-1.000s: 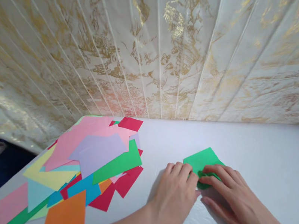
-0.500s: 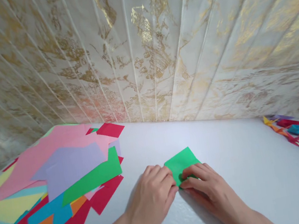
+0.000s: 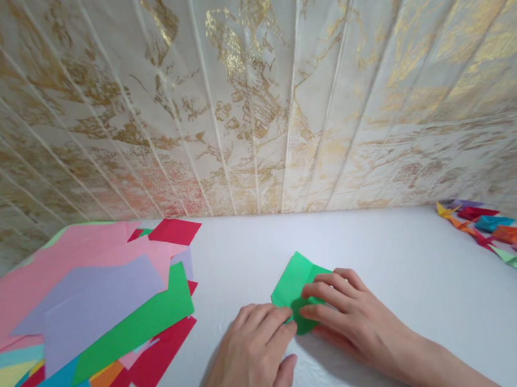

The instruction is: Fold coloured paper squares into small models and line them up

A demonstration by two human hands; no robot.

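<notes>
A small folded green paper [image 3: 292,281] lies on the white table [image 3: 399,276] in front of me. My left hand [image 3: 254,367] rests palm down at its near left edge, fingertips touching the paper. My right hand [image 3: 352,319] lies over the paper's right side, fingers extended and pressing it flat onto the table. Neither hand lifts the paper; both press on it.
A loose heap of coloured paper sheets [image 3: 78,326] covers the table's left side: pink, lilac, green, red, blue, orange. A row of folded coloured paper figures [image 3: 516,244] runs along the right edge. A gold-patterned cream wall [image 3: 242,91] rises behind the table.
The view has swung right, so the sheet heap slid left and the folded figures came into sight. The green paper has turned slightly and both hands shifted on it, the left drawing back.
</notes>
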